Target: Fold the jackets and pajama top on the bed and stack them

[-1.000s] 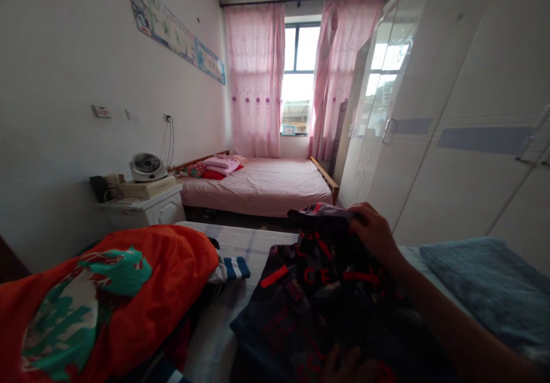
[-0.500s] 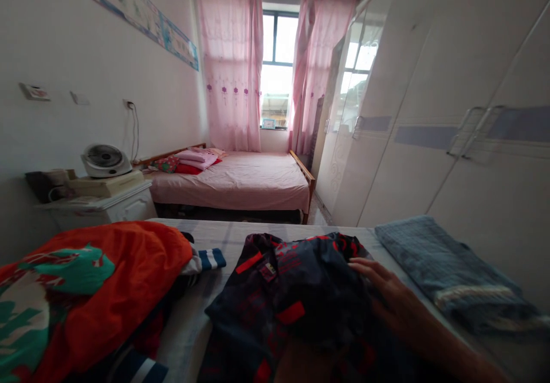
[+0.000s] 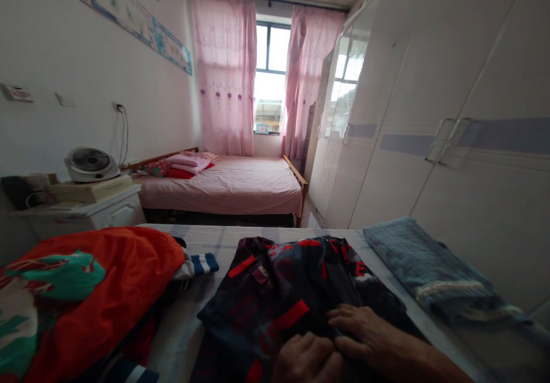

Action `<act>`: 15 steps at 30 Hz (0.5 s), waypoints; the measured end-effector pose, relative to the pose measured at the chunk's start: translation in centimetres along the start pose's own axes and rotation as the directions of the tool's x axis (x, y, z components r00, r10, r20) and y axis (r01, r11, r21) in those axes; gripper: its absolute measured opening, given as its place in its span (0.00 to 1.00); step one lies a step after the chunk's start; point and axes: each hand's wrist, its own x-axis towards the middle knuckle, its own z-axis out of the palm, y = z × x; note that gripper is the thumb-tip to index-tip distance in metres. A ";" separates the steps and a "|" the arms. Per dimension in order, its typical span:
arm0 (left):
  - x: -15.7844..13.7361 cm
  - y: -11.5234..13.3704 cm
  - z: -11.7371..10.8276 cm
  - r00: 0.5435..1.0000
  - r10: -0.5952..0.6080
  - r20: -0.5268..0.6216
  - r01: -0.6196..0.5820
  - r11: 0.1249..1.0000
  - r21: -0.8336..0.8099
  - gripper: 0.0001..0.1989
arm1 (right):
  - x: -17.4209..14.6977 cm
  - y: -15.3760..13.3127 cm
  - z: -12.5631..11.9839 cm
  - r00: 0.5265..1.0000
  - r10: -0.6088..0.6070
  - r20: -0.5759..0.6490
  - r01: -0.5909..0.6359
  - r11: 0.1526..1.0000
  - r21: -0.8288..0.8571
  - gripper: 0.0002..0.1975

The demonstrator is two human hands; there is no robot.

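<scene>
A dark jacket point(image 3: 258, 291) with red patches and lettering lies spread out in front of me, its collar end away from me. At the bottom of the view, my left hand point(image 3: 307, 357) is closed on the jacket's front, the fingers curled into the cloth. Just to its right, my right hand point(image 3: 365, 328) rests on the same front with its fingers stretched toward the left one, and its thumb is apart from them. The two hands nearly touch. The cloth under my palms is hidden.
To the left is a heap of clothes with an orange garment point(image 3: 124, 280) on top and a striped cuff point(image 3: 204, 263) poking out. A folded blue-grey cloth point(image 3: 425, 257) lies at right. Beyond are a pink-covered bed point(image 3: 227, 182), a fan point(image 3: 92, 162) and a white wardrobe point(image 3: 429, 200).
My right hand has moved from the jacket's right edge down and left to its middle. The jacket's right side now lies flatter and wider. My left hand has come into clearer view.
</scene>
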 end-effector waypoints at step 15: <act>-3.8 -2.8 4.2 0.994 0.033 0.105 -0.033 0.999 -0.007 0.07 | 17.5 6.1 -3.7 0.972 0.182 -0.151 -0.214 0.949 -0.233 0.35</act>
